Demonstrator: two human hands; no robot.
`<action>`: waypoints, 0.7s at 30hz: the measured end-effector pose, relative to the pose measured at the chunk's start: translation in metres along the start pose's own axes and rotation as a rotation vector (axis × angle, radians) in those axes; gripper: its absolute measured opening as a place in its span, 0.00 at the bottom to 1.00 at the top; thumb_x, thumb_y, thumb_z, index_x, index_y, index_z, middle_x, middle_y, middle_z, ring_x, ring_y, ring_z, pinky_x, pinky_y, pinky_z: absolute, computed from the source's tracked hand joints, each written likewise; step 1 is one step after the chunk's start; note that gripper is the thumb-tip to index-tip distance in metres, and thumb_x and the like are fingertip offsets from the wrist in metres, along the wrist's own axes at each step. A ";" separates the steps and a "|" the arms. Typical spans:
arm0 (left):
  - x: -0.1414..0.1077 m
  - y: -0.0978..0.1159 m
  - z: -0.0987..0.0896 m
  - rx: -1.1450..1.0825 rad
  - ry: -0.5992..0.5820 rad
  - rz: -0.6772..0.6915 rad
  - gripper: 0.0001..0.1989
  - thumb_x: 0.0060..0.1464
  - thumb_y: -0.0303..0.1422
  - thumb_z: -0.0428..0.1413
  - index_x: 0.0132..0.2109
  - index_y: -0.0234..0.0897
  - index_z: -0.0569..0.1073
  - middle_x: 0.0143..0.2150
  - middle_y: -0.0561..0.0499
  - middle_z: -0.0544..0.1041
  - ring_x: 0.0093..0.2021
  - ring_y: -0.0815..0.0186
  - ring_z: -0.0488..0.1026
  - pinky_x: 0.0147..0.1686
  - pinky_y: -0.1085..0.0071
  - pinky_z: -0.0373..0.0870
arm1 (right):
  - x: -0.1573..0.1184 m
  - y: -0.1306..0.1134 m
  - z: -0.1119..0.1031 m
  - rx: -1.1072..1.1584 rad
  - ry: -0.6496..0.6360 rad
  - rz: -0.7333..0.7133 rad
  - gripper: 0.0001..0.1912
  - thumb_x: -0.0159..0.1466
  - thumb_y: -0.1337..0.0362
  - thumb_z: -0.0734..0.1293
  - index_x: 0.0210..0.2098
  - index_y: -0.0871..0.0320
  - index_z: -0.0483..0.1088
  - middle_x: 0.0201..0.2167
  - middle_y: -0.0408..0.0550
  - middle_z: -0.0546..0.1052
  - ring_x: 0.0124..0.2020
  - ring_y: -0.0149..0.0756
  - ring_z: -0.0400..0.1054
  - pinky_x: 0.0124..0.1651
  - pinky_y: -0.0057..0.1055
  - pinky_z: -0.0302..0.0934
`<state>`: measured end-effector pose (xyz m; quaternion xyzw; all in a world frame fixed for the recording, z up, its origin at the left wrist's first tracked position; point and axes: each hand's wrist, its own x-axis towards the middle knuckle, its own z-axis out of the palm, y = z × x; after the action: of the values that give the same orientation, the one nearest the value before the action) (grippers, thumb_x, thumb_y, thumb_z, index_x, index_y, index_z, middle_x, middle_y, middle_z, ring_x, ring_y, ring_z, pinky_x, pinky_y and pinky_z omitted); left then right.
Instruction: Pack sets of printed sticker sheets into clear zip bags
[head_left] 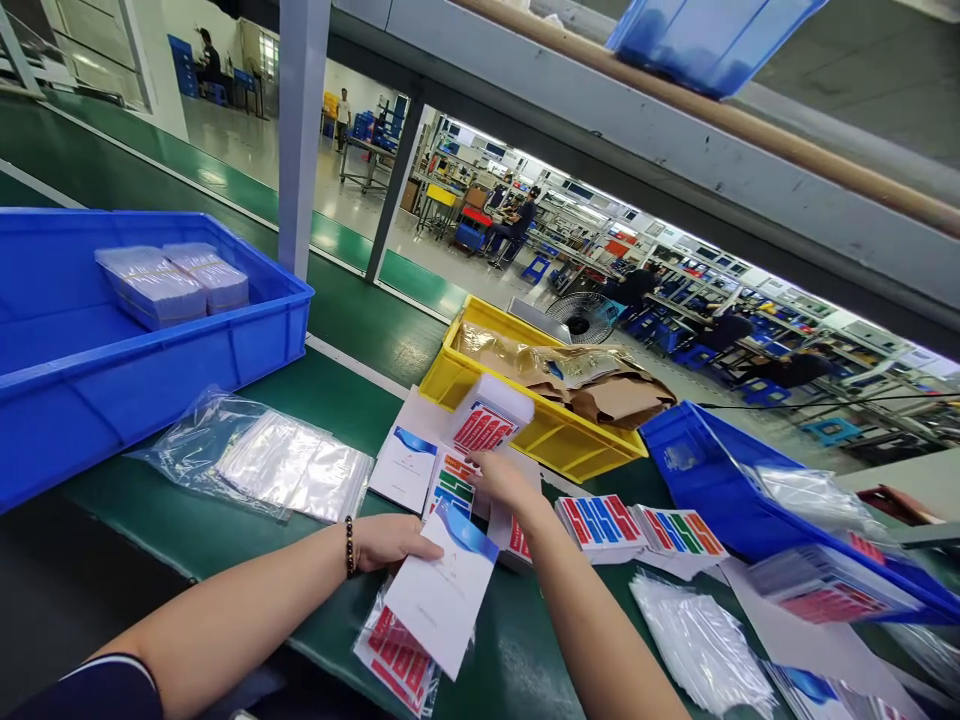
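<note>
My left hand (394, 542) grips a white booklet with a blue top (442, 590), thumb on its face. Beneath it a clear bag with a red-printed sheet (397, 655) lies at the table's near edge. My right hand (499, 480) reaches to a stack of cards with orange, green and blue print (454, 485); its fingertips are at the stack's upper edge, and what they hold is too small to tell. Just behind stands a stack with red print (486, 425). To its left lies a stack of white booklets (403, 468).
Clear plastic bags (292, 465) lie at left, beside a blue bin (157, 365). A yellow bin (585, 450) stands behind the stacks. Colour-striped cards (600, 525), more bags (701, 640) and a tilted blue bin (697, 470) are at right. A shelf (637, 120) hangs overhead.
</note>
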<state>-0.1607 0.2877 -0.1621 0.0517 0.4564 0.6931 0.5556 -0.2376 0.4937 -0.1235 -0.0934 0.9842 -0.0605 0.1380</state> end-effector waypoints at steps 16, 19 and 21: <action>0.002 -0.005 0.001 -0.013 -0.007 -0.031 0.29 0.25 0.46 0.69 0.34 0.30 0.76 0.31 0.47 0.77 0.31 0.61 0.74 0.44 0.60 0.68 | 0.007 0.006 0.007 0.100 0.076 0.089 0.03 0.54 0.73 0.65 0.27 0.61 0.70 0.29 0.54 0.75 0.31 0.38 0.68 0.31 0.29 0.54; 0.004 -0.005 0.000 -0.093 0.029 -0.022 0.28 0.24 0.43 0.70 0.33 0.29 0.76 0.32 0.46 0.78 0.30 0.63 0.74 0.44 0.62 0.68 | -0.005 0.024 -0.006 0.303 0.165 0.076 0.07 0.58 0.68 0.62 0.24 0.59 0.66 0.25 0.47 0.72 0.27 0.33 0.64 0.30 0.27 0.52; 0.006 -0.005 -0.001 -0.138 0.044 -0.024 0.27 0.24 0.41 0.71 0.33 0.28 0.76 0.33 0.45 0.78 0.30 0.64 0.74 0.44 0.63 0.68 | -0.017 0.038 -0.016 0.456 0.247 0.108 0.09 0.59 0.62 0.59 0.25 0.59 0.64 0.22 0.46 0.70 0.25 0.31 0.62 0.29 0.27 0.52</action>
<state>-0.1601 0.2913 -0.1689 -0.0076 0.4200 0.7174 0.5558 -0.2325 0.5358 -0.1092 0.0011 0.9581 -0.2842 0.0373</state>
